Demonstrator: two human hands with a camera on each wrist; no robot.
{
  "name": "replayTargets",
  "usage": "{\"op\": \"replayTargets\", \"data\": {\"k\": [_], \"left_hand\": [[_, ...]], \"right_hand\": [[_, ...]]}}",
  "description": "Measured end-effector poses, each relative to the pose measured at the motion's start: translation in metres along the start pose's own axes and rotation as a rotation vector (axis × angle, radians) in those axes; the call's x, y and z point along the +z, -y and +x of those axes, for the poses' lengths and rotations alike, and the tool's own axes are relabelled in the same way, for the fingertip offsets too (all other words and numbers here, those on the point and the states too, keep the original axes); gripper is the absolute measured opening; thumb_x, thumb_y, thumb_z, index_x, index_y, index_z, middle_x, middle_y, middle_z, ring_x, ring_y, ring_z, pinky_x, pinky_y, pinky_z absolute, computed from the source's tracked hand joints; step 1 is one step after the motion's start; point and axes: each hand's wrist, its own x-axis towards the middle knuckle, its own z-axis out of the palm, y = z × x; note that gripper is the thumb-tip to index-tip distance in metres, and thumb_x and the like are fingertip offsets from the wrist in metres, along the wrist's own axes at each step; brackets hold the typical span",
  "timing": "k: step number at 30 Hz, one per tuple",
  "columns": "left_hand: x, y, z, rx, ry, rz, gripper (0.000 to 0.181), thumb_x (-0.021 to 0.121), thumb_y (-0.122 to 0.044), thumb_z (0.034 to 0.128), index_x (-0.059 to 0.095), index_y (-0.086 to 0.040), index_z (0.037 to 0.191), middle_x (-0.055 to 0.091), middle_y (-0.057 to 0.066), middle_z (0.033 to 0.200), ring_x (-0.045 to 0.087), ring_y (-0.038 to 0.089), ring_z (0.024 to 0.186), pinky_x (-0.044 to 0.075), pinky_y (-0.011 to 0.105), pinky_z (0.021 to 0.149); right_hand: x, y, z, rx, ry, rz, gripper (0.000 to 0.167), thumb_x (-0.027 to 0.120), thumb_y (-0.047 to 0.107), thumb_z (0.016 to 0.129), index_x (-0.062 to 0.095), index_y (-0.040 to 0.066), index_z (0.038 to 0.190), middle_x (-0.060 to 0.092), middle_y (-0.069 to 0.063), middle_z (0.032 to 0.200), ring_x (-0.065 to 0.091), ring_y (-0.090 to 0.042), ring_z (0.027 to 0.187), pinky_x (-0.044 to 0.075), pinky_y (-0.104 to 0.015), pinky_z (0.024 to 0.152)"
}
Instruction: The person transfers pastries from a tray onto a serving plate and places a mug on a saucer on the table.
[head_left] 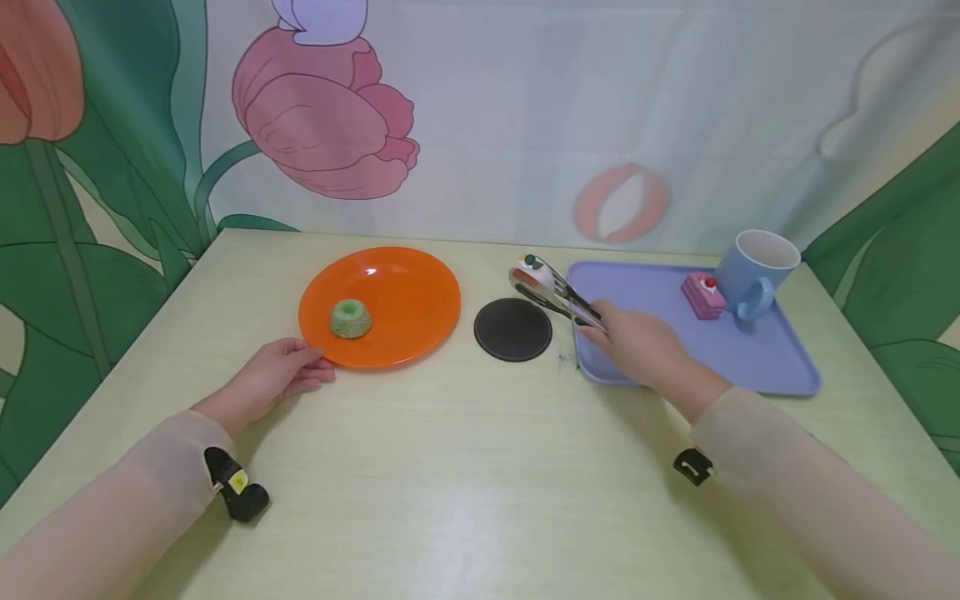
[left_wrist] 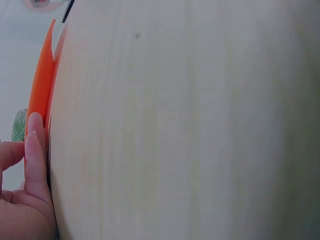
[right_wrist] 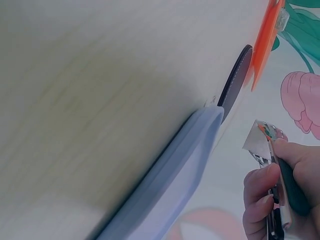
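Note:
My left hand (head_left: 273,377) pinches the near left rim of an orange plate (head_left: 412,304), thumb above and fingers at the underside in the left wrist view. On that plate sits a small green ring-shaped cake (head_left: 350,318). My right hand (head_left: 647,348) grips metal tongs (head_left: 557,303) with dark handle parts. Between the tongs' ends is a small white cake (head_left: 536,272) with a dark green topping, held above the table between plate and tray. The right wrist view shows thumb and fingers wrapped around the tongs (right_wrist: 281,200); the cake is mostly hidden there.
A round black coaster (head_left: 513,330) lies between the plate and a lavender tray (head_left: 750,358). The tray bears a pink cake piece (head_left: 703,297) with a red topping and a light blue mug (head_left: 750,271). Behind the table hangs a flower-printed curtain (head_left: 487,125).

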Motion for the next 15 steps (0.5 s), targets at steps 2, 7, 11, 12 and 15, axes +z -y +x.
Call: {"op": "replayTargets", "data": {"k": [2, 7, 11, 12, 15], "left_hand": [[0.0002, -0.0003, -0.0003, -0.003, -0.002, 0.001, 0.041, 0.044, -0.026, 0.1000, 0.039, 0.005, 0.126, 0.064, 0.007, 0.099, 0.065, 0.008, 0.088, 0.050, 0.020, 0.081], [0.0004, -0.0009, -0.0007, -0.004, -0.001, 0.001, 0.041, 0.044, -0.026, 0.1000, 0.039, 0.005, 0.126, 0.064, 0.007, 0.099, 0.065, 0.008, 0.088, 0.050, 0.021, 0.081], [0.0003, -0.0012, -0.0004, -0.007, -0.002, -0.003, 0.040, 0.044, -0.025, 0.1000, 0.039, 0.005, 0.126, 0.064, 0.006, 0.097, 0.065, 0.008, 0.087, 0.050, 0.020, 0.081], [0.0003, -0.0012, -0.0003, -0.007, -0.002, -0.004, 0.040, 0.044, -0.025, 0.1000, 0.039, 0.005, 0.126, 0.064, 0.006, 0.097, 0.066, 0.008, 0.087, 0.050, 0.020, 0.081], [0.0004, -0.0011, -0.0003, -0.008, -0.001, -0.004, 0.040, 0.043, -0.025, 0.1001, 0.039, 0.005, 0.125, 0.064, 0.006, 0.096, 0.066, 0.008, 0.087, 0.050, 0.020, 0.081]], "right_hand": [[0.0000, 0.0018, 0.0009, -0.003, -0.002, 0.002, 0.032, 0.048, 0.037, 0.097, 0.047, 0.006, 0.107, 0.050, -0.007, 0.067, 0.051, -0.027, 0.062, 0.041, -0.041, 0.052], [0.0020, 0.0035, 0.0029, -0.004, 0.000, 0.003, 0.032, 0.048, 0.037, 0.097, 0.047, 0.007, 0.106, 0.051, -0.007, 0.067, 0.052, -0.027, 0.062, 0.041, -0.042, 0.051], [0.0039, 0.0039, 0.0044, -0.002, 0.004, 0.012, 0.032, 0.048, 0.038, 0.096, 0.047, 0.007, 0.107, 0.051, -0.007, 0.068, 0.052, -0.027, 0.063, 0.042, -0.041, 0.051], [0.0043, 0.0041, 0.0047, -0.003, 0.003, 0.013, 0.033, 0.048, 0.038, 0.096, 0.047, 0.007, 0.107, 0.051, -0.007, 0.068, 0.052, -0.027, 0.063, 0.042, -0.042, 0.051], [0.0055, 0.0046, 0.0060, -0.010, 0.001, 0.022, 0.033, 0.048, 0.038, 0.096, 0.048, 0.008, 0.108, 0.053, -0.008, 0.070, 0.053, -0.027, 0.064, 0.043, -0.043, 0.053]]}}
